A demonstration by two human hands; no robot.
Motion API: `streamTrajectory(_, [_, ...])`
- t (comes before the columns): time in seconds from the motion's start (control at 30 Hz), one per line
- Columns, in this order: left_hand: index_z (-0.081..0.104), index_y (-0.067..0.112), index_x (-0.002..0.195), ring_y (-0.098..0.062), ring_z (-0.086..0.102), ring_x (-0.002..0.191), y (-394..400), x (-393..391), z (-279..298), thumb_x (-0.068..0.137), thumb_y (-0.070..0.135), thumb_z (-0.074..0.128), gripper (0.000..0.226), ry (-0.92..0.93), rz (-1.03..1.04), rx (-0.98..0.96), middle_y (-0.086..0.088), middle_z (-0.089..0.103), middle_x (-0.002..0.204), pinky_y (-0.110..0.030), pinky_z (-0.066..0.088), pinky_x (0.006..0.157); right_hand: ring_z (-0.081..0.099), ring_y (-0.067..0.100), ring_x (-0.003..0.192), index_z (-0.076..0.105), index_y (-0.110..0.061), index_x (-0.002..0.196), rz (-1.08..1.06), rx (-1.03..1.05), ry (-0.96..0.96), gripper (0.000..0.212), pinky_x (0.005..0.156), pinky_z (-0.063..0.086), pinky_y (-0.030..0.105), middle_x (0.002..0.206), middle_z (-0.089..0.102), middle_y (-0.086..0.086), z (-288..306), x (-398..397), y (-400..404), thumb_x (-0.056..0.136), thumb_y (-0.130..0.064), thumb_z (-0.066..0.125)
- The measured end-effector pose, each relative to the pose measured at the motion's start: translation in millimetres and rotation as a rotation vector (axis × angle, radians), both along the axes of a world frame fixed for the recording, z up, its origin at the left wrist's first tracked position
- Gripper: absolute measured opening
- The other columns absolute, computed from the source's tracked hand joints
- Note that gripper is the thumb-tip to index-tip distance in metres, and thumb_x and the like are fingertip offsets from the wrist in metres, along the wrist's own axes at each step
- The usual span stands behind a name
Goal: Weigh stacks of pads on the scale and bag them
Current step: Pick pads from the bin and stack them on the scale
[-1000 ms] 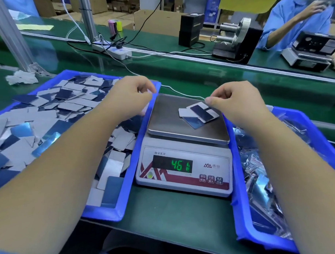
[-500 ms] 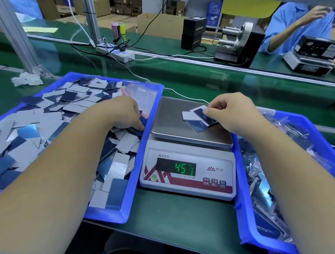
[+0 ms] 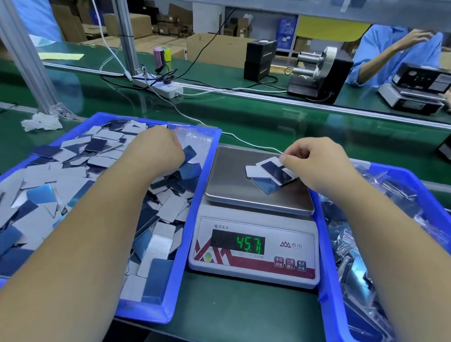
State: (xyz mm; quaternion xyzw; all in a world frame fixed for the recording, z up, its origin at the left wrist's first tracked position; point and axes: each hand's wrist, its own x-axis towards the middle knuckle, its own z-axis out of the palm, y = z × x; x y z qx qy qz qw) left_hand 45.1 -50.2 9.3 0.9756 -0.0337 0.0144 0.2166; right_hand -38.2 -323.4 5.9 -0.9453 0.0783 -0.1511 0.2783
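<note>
Left hand: the left hand [image 3: 156, 150] is down in the blue bin of loose pads [image 3: 204, 171], knuckles up, fingers curled under among the pads; whether they grip one cannot be told, since the fingertips are hidden.
Right hand: the right hand [image 3: 318, 165] hovers over the far right part of the scale pan, thumb and forefinger pinched together on the edge of the small stack of pads [image 3: 270, 173].
Stack of pads: a few white and dark blue pads fanned out on the scale [image 3: 251, 221], under and just left of the right hand's fingertips; the bottom pad sticks out toward the person.
Scale: sits between the two forearms, its steel pan beyond the white front panel; the green display [image 3: 248, 244] reads 45.7.
Loose pads: the pile of loose pads [image 3: 73, 176] fills the bin around and under the left forearm, grey-white and blue faces mixed, lying at all angles.
Clear bag: a clear plastic bag [image 3: 200, 139] lies at the bin's far right corner, just beyond the left hand.
Right bin: a second blue bin [image 3: 327, 256] under the right forearm holds bagged pads [image 3: 374, 229] in shiny plastic.
Beyond the hands: a power strip [image 3: 160, 85] with cables on the green belt, and a person in a blue sleeve [image 3: 384, 52] at another scale [image 3: 418, 92] far right.
</note>
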Motion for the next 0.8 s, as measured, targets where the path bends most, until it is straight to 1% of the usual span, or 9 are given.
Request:
streamTrajectory(0.1, [0.063, 0.028, 0.08, -0.013, 0.057, 0.073, -5, -3, 0, 0.09, 0.02, 0.064, 0.013, -0.099, -0.093, -0.189, 0.01, 0.064, 0.078, -0.026, 0.04, 0.057, 0.052, -0.01, 0.062, 0.069, -0.029, 0.071, 0.0, 0.024, -0.017, 0.018, 0.054, 0.035, 0.018, 0.061, 0.06, -0.03, 1, -1, 1, 0.088, -0.033, 0.065])
streamTrajectory(0.17, [0.065, 0.037, 0.08, -0.006, 0.057, 0.065, -16, -12, 1, 0.088, 0.024, 0.07, 0.016, -0.128, -0.262, -0.455, 0.017, 0.065, 0.069, -0.025, 0.045, 0.058, 0.053, -0.009, 0.063, 0.069, -0.032, 0.076, 0.043, 0.119, -0.062, 0.013, 0.054, 0.039, 0.016, 0.067, 0.062, -0.029, 2, -3, 4, 0.088, -0.035, 0.066])
streamTrajectory(0.23, [0.069, 0.041, 0.086, 0.001, 0.057, 0.063, -33, -24, -2, 0.086, 0.022, 0.075, 0.02, -0.091, -0.456, -0.591, 0.022, 0.068, 0.071, -0.015, 0.046, 0.062, 0.056, -0.004, 0.066, 0.07, -0.036, 0.085, 0.159, 0.294, -0.097, 0.002, 0.058, 0.044, 0.012, 0.077, 0.067, -0.022, 5, -5, 11, 0.087, -0.036, 0.069])
streamTrajectory(0.33, [0.067, 0.037, 0.098, -0.006, 0.064, 0.068, -55, -31, -12, 0.083, 0.02, 0.078, 0.025, -0.033, -0.613, -0.604, 0.014, 0.073, 0.076, -0.023, 0.05, 0.068, 0.064, 0.017, 0.075, 0.072, -0.036, 0.091, 0.355, 0.428, -0.124, 0.014, 0.073, 0.053, 0.026, 0.088, 0.073, -0.006, 8, -10, 23, 0.085, -0.024, 0.074])
streamTrajectory(0.43, [0.063, 0.035, 0.099, -0.013, 0.067, 0.071, -64, -31, -17, 0.079, 0.028, 0.078, 0.026, -0.042, -0.62, -0.648, 0.012, 0.075, 0.079, -0.029, 0.052, 0.071, 0.06, 0.01, 0.068, 0.073, -0.033, 0.082, 0.37, 0.406, -0.162, 0.021, 0.065, 0.051, 0.028, 0.08, 0.072, 0.005, 7, -8, 28, 0.083, -0.012, 0.075])
streamTrajectory(0.5, [0.062, 0.037, 0.1, -0.007, 0.063, 0.071, -64, -29, -19, 0.08, 0.033, 0.078, 0.025, -0.08, -0.594, -0.682, 0.016, 0.074, 0.083, -0.019, 0.047, 0.069, 0.057, 0.005, 0.062, 0.072, -0.029, 0.075, 0.247, 0.344, -0.166, 0.016, 0.058, 0.046, 0.022, 0.072, 0.071, -0.001, 4, -4, 24, 0.082, -0.016, 0.076])
streamTrajectory(0.6, [0.062, 0.035, 0.103, -0.012, 0.06, 0.081, -61, -25, -20, 0.086, 0.03, 0.075, 0.022, -0.161, -0.539, -0.698, 0.018, 0.07, 0.088, -0.023, 0.049, 0.078, 0.055, -0.003, 0.059, 0.07, -0.029, 0.068, 0.076, 0.162, -0.086, 0.014, 0.052, 0.037, 0.009, 0.062, 0.066, -0.018, 1, 0, 14, 0.08, -0.024, 0.075])
streamTrajectory(0.7, [0.063, 0.034, 0.103, -0.006, 0.053, 0.075, -59, -25, -22, 0.09, 0.028, 0.071, 0.016, -0.183, -0.521, -0.674, 0.015, 0.066, 0.084, -0.022, 0.047, 0.075, 0.058, -0.001, 0.069, 0.071, -0.028, 0.07, -0.012, 0.0, -0.015, 0.011, 0.054, 0.035, 0.007, 0.07, 0.067, -0.018, 0, 0, 8, 0.081, -0.03, 0.073])
streamTrajectory(0.8, [0.063, 0.034, 0.103, -0.006, 0.053, 0.073, -58, -27, -23, 0.091, 0.027, 0.069, 0.015, -0.175, -0.533, -0.658, 0.014, 0.064, 0.083, -0.017, 0.045, 0.071, 0.058, -0.002, 0.074, 0.071, -0.027, 0.075, -0.043, 0.015, -0.046, 0.007, 0.058, 0.037, 0.011, 0.076, 0.068, -0.016, 3, 0, 2, 0.083, -0.027, 0.071])
